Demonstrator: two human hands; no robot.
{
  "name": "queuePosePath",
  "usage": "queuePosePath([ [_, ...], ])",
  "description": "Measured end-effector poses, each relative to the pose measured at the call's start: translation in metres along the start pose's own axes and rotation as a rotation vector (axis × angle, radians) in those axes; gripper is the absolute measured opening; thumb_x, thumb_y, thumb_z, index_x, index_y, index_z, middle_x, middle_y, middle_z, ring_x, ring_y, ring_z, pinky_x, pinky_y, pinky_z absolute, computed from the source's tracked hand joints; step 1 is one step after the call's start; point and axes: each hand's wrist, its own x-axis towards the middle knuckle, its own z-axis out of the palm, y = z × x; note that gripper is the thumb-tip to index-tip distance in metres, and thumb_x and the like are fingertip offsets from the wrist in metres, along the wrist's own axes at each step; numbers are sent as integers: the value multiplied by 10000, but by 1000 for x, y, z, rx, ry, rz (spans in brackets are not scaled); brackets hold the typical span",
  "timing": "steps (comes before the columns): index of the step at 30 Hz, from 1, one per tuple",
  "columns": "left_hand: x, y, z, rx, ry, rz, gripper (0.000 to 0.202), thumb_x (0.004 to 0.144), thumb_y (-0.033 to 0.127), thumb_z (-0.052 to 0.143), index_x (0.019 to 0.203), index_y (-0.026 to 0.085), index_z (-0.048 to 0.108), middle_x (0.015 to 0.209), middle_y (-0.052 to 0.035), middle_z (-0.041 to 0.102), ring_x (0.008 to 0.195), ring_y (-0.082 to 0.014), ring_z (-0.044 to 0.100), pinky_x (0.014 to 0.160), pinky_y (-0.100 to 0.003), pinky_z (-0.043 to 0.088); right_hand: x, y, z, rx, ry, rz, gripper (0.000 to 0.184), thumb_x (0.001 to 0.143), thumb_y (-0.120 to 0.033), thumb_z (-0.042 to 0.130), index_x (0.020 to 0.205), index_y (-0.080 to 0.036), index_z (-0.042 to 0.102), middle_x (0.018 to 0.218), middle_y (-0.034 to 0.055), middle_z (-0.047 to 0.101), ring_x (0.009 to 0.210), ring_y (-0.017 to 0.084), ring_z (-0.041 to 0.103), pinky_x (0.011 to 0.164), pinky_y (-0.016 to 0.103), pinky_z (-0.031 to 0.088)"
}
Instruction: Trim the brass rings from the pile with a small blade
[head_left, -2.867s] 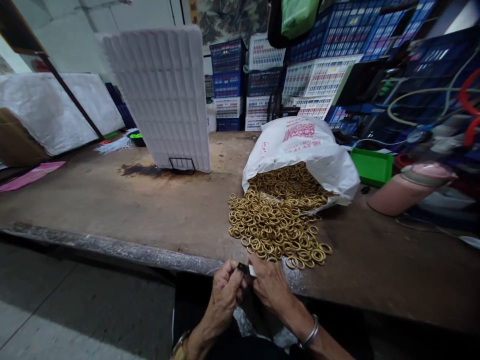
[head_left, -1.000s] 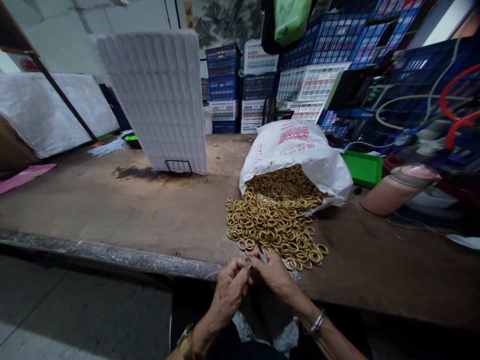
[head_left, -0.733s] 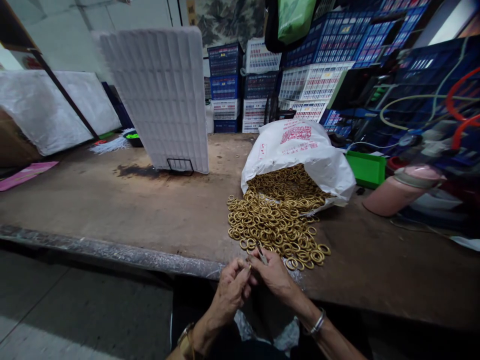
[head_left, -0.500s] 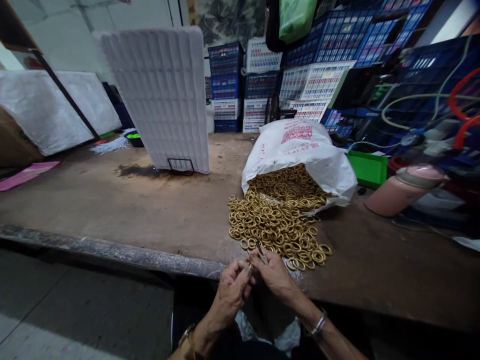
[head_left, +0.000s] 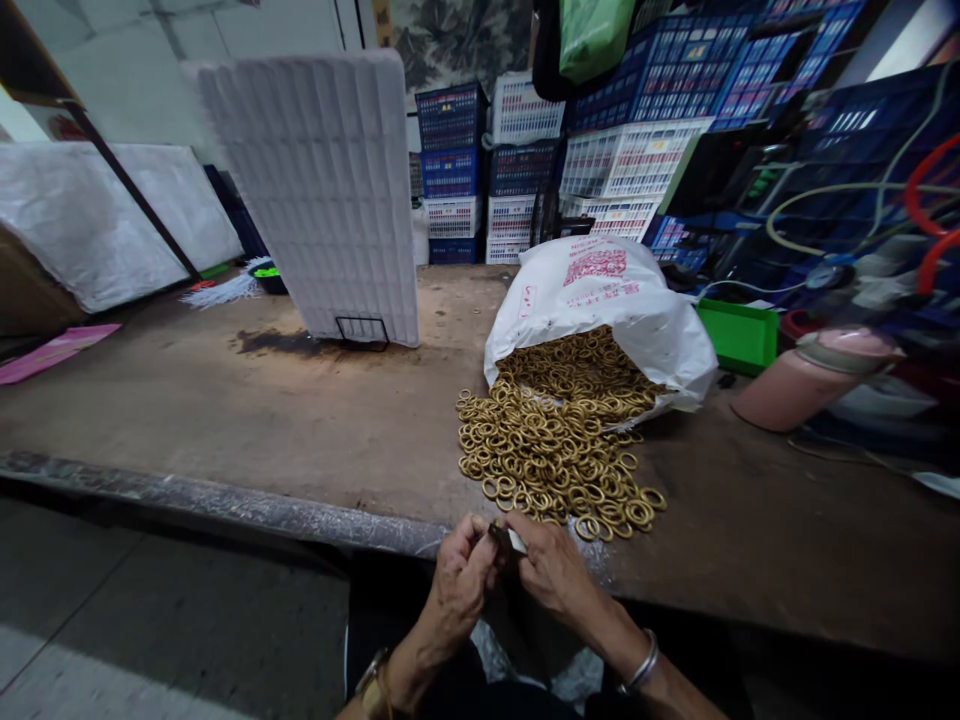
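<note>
My left hand (head_left: pixel 459 580) and my right hand (head_left: pixel 553 568) meet at the near edge of the wooden workbench (head_left: pixel 300 420), fingers pinched together. Between them sits a small dark item (head_left: pixel 501 533) with a pale end; I cannot make out what it is. Just beyond my fingers a pile of brass rings (head_left: pixel 551 450) spills out of a white plastic sack (head_left: pixel 600 295) lying on its side. Crinkled clear plastic (head_left: pixel 525 665) lies in my lap below the hands.
A tall white foam tray (head_left: pixel 315 190) stands upright on a wire stand at the back. A green bin (head_left: pixel 739 335) and a pink cylinder (head_left: pixel 810 375) lie to the right. Blue and white crates (head_left: pixel 525 160) are stacked behind. The bench edge (head_left: pixel 225 498) is wrapped in film.
My hands have dropped slightly toward me, away from the ring pile. The thin tool that stuck up from my right fingers now shows as a small dark piece between both hands.
</note>
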Motion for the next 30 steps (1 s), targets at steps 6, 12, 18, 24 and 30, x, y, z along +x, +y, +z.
queuePosePath([
  [6,-23,16,4,51,-95,-11,317,751,453,531,652,158,469,531,39,457,395,-31,322,389,-173,212,2,9,-4,-215,-6,135,264,633,-29,369,791,-179,518,660,26,603,599,130,525,523,222,226],
  [12,-26,20,-1,-145,-81,-156,357,758,498,491,701,146,511,432,62,395,338,-26,263,349,-166,163,14,8,-8,-270,147,72,265,649,-38,382,811,-190,526,721,20,603,667,131,533,576,223,266],
  [18,-20,16,-11,-289,-9,-126,230,759,385,535,766,162,481,597,10,544,373,-36,365,333,-152,204,35,-1,5,-402,116,76,317,771,-171,422,1075,-246,474,967,38,582,764,159,557,608,248,305],
  [24,-19,20,-17,-463,-16,-238,260,703,284,598,914,177,489,678,1,558,448,-61,452,355,-149,262,44,-8,14,-457,99,103,191,795,-156,406,943,-219,509,890,38,597,704,159,574,553,247,287],
  [30,-13,14,-21,-577,62,-264,223,655,303,662,693,134,521,683,-19,559,548,-82,504,385,-148,290,46,-7,16,-462,114,90,221,792,-88,351,910,-197,502,881,49,603,707,153,571,544,257,275],
])
